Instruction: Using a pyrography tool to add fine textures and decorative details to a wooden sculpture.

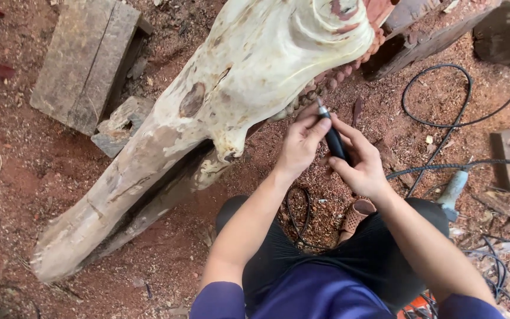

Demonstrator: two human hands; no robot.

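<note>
A large pale carved wooden log (pixel 219 100) lies slanted across the red dirt floor, with a row of small carved beads (pixel 332 77) along its lower right edge. My right hand (pixel 358 162) grips a slim black rotary carving handpiece (pixel 333 139), its metal tip pointing up at the beaded edge. My left hand (pixel 299 145) steadies the front of the handpiece with thumb and fingers, close under the log. My knees in dark trousers (pixel 326 254) are below both hands.
A weathered timber block (pixel 84 59) and a smaller chunk (pixel 119 124) lie at upper left. Black cables (pixel 444 118) loop over the sawdust at right, near a light-coloured tool handle (pixel 453 189). More timber (pixel 426 29) props the log at the top right.
</note>
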